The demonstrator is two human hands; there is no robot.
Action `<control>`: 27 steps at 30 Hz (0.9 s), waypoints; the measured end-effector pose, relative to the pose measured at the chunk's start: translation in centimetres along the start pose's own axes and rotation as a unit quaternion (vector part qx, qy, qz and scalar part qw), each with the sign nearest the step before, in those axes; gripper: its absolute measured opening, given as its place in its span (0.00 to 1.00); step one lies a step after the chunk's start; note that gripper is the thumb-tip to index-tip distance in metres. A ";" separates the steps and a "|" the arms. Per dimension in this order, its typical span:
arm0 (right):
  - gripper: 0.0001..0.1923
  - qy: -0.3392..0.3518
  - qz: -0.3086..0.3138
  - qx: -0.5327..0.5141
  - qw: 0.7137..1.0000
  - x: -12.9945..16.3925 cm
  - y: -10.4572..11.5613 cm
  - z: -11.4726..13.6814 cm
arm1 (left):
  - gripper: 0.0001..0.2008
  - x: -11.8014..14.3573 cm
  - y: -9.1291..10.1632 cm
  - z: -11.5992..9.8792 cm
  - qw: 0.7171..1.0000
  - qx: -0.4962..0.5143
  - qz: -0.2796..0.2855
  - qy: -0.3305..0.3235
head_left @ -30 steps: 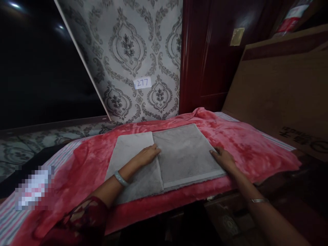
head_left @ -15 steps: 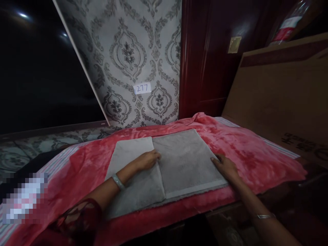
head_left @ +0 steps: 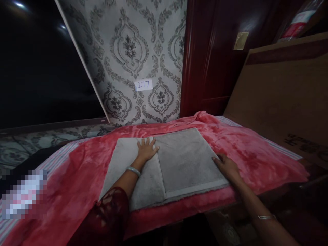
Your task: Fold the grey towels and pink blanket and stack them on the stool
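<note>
In the head view, the grey cloth (head_left: 188, 162) lies folded on the red blanket (head_left: 85, 167), a paler left panel (head_left: 150, 188) meeting the wider right part along a straight edge. The left hand (head_left: 146, 151) is what has just changed: half a second ago its fingers were bunched at that edge, and now they are spread out near the far end of the panel, the palm down on the cloth and nothing in its grasp. That looks like a switch from handling the edge to pressing the panel flat, so the fold seems to be at the smoothing stage; the cloth itself keeps much the same shape and place.

The right hand (head_left: 227, 167) stays at the right border, thumb over the cloth and the other fingers curled beside it; whether it pinches the border or merely rests there, I cannot tell. Striped fabric (head_left: 58, 159) shows at the blanket's left side, a card (head_left: 143, 84) reading 277 is on the wall behind, and a large box (head_left: 279, 92) stands to the right
</note>
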State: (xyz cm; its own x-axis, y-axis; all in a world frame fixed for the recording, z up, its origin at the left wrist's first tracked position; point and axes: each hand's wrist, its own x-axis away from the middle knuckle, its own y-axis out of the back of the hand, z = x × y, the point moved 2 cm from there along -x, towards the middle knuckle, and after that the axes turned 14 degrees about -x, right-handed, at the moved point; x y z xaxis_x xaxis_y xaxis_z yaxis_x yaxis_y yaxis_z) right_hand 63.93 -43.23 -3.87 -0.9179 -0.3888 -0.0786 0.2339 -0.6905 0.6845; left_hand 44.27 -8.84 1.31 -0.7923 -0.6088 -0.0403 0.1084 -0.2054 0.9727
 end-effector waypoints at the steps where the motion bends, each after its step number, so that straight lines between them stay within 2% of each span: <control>1: 0.25 0.000 0.003 -0.002 1.000 0.0 0.1 0.1 | 0.35 -0.1 0.4 0.2 1.000 0.005 0.008 -0.002; 4: 0.25 -0.002 0.016 -0.041 0.999 0.0 0.5 0.6 | 0.37 0.5 2.0 0.3 0.998 0.032 0.045 -0.014; 7: 0.21 0.014 0.058 -0.159 0.985 0.1 1.3 0.8 | 0.37 3.0 3.0 -0.6 0.997 0.036 0.042 -0.045; 9: 0.18 0.012 0.099 -0.242 0.965 0.6 2.1 0.5 | 0.37 5.4 2.7 -1.5 0.997 0.021 0.025 -0.076; 13: 0.17 -0.049 0.152 -0.352 0.922 1.9 3.6 0.7 | 0.36 8.8 0.8 -3.0 0.993 0.016 -0.007 -0.115; 16: 0.21 -0.056 0.165 -0.433 0.885 2.3 4.3 3.9 | 0.37 8.9 0.3 -3.2 0.992 0.054 -0.018 -0.117; 19: 0.26 0.016 0.173 -0.468 0.867 2.6 3.5 10.7 | 0.34 7.5 1.0 -2.0 0.976 0.189 0.008 -0.108; 20: 0.27 0.049 0.181 -0.457 0.869 2.9 2.7 13.5 | 0.31 6.9 1.5 -1.2 0.959 0.268 0.015 -0.095; 21: 0.28 0.080 0.187 -0.439 0.875 3.4 1.6 16.4 | 0.29 6.4 2.1 -0.1 0.929 0.362 0.019 -0.074; 22: 0.28 0.117 0.186 -0.415 0.883 4.1 0.3 19.2 | 0.27 6.0 2.6 1.2 0.886 0.461 0.021 -0.048; 24: 0.28 0.202 0.187 -0.340 0.899 6.4 -3.1 24.2 | 0.27 5.4 3.3 3.9 0.773 0.634 0.040 0.000; 26: 0.29 0.294 0.234 -0.256 0.891 9.8 -7.2 27.5 | 0.27 5.3 3.5 6.4 0.669 0.738 0.081 0.027; 27: 0.29 0.329 0.247 -0.216 0.885 11.6 -9.1 28.4 | 0.26 5.4 3.4 7.4 0.633 0.766 0.100 0.035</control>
State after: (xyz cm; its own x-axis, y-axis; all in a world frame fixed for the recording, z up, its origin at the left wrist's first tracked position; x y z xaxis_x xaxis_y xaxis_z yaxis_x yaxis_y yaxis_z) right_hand 42.02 -24.13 9.59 -0.3170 -0.8816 -0.3496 0.7863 -0.4505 0.4229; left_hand 35.89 -7.20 6.09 -0.8201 -0.5488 0.1619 -0.5508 0.8338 0.0369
